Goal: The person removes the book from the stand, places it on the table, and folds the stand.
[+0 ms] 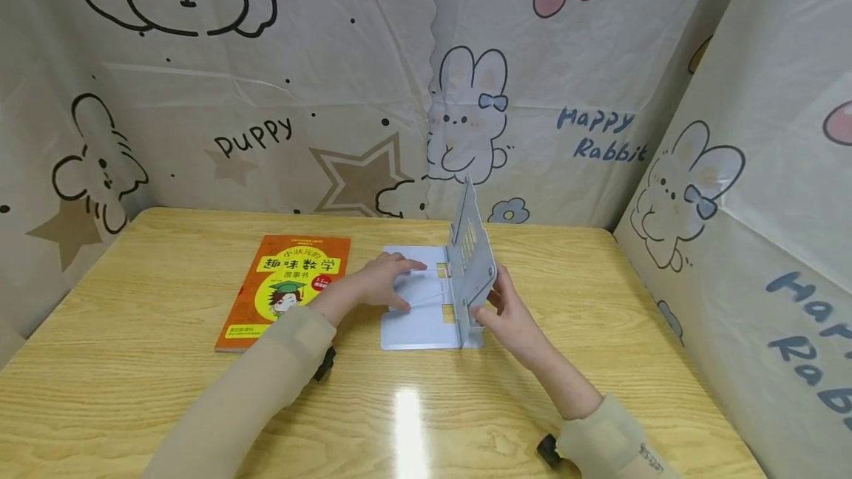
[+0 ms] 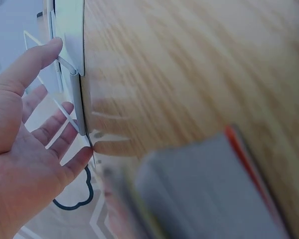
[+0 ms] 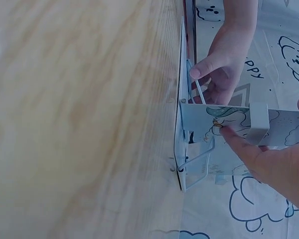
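Note:
A pale folding book stand (image 1: pixel 471 261) lies with its base plate (image 1: pixel 413 335) on the table and its slotted panel raised. My left hand (image 1: pixel 386 281) reaches over the base plate with fingers spread. In the left wrist view, the thumb tip is right at a thin white wire bracket (image 2: pixel 67 64), the other fingers loosely bent beside it. My right hand (image 1: pixel 511 316) holds the raised panel by its near right edge, thumb in front. In the right wrist view, its index finger lies along the panel's cartoon-printed face (image 3: pixel 234 119). A second wire bracket (image 3: pixel 207 162) sticks out from the base.
An orange children's book (image 1: pixel 249 294) with Chinese lettering lies flat at the left, partly under my left forearm. The wooden table (image 1: pixel 466 420) ends at a printed cloth (image 1: pixel 366 80) hung behind it and along the sides.

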Tool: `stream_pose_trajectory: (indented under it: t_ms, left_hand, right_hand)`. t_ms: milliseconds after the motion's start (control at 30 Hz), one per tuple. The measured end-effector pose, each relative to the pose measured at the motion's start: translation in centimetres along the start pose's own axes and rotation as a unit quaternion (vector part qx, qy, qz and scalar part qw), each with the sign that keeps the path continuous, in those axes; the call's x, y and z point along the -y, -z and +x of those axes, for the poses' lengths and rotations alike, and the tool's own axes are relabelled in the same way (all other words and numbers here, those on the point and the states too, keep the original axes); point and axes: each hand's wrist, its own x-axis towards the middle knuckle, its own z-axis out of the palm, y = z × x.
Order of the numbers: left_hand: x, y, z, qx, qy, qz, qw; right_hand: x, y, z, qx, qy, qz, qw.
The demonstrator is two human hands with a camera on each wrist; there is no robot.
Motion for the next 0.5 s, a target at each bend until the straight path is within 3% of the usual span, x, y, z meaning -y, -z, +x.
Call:
stream_pose_trajectory:
  t_ms: [500]
  left_hand:
    - [-0.45, 0.04, 0.36, 0.014, 0.009, 0.058, 0.9982]
  right_hand:
    - [0.05, 0.03, 0.03, 0.005, 0.006, 0.004, 1.0]
